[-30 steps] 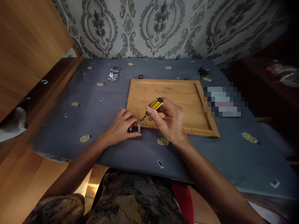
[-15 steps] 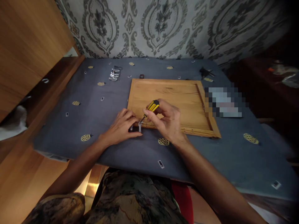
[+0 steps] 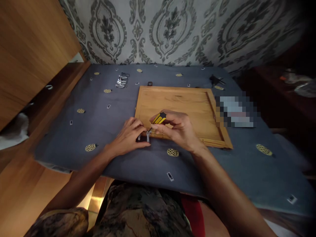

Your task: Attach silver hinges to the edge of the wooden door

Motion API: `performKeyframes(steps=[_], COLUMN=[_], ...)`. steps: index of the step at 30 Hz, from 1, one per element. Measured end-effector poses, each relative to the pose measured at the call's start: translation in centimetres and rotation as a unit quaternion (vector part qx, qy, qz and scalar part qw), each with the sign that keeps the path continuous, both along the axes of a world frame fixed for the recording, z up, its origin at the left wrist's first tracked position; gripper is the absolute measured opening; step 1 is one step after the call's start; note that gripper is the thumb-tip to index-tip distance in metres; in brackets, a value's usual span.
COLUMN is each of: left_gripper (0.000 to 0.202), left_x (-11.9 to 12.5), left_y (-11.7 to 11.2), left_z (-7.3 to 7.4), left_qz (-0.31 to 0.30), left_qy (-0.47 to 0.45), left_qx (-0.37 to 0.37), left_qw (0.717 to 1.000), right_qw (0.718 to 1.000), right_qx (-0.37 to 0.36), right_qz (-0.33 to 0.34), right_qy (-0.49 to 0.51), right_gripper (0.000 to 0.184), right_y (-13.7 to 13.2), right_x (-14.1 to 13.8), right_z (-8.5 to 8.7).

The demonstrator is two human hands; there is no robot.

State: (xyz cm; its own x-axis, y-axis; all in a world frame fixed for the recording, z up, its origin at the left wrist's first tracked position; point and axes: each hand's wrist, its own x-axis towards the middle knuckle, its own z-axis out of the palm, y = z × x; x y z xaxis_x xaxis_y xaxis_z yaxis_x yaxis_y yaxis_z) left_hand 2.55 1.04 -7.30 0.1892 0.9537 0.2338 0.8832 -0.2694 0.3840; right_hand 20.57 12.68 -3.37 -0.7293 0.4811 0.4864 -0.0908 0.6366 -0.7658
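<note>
A framed wooden cabinet door [image 3: 172, 102] lies flat on the cloth-covered table. At its near left corner sits a small metal hinge [image 3: 148, 136], partly covered by fingers. My left hand [image 3: 128, 136] is closed around the hinge and that corner, thumb on the near side and fingers on the wood. In my right hand [image 3: 180, 128] is a screwdriver [image 3: 159, 118] with a yellow and black handle. Its shaft slants down to the left, and the tip meets the hinge. Fingers hide any screw there.
Several metal hinges [image 3: 121, 80] lie grouped at the back left of the table [image 3: 56, 138]. Behind the door is a small black item [image 3: 149, 83]. A dark tool-like object [image 3: 216, 80] lies at the back right, near a blurred-out packet [image 3: 237, 112].
My right hand has shifted its grip on the screwdriver, with the fingers further round the handle and the handle slightly lower. My left hand stays at the hinge. The view has tilted slightly.
</note>
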Motion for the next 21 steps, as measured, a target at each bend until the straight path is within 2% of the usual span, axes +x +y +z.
performKeyframes(steps=[4,6,14,18,21], left_gripper=[0.037,0.038,0.039,0.038,0.041], left_x=[0.0,0.0,0.0,0.0,-0.1], left_y=[0.0,0.0,0.0,0.1,0.1], left_z=[-0.2,-0.2,0.0,-0.2,-0.2], left_qz=[0.005,0.008,0.005,0.005,-0.002], left_qy=[0.003,0.003,-0.007,-0.004,-0.008], left_qx=[-0.002,-0.006,-0.001,0.012,0.018], left_qw=[1.000,1.000,1.000,1.000,1.000], right_qw=[0.985,0.978,0.981,0.969,0.968], right_qx=[0.096,0.116,0.078,0.023,0.017], right_qz=[-0.139,-0.172,-0.162,-0.208,-0.223], right_qy=[0.014,0.020,0.070,0.130,0.112], right_gripper=[0.041,0.041,0.030,0.018,0.019], right_y=[-1.3,-1.8,-2.0,-2.0,-1.7], right_x=[-0.9,-1.2,-1.1,-0.7,-0.5], right_z=[-0.8,-1.0,-1.2,-1.1,-1.0])
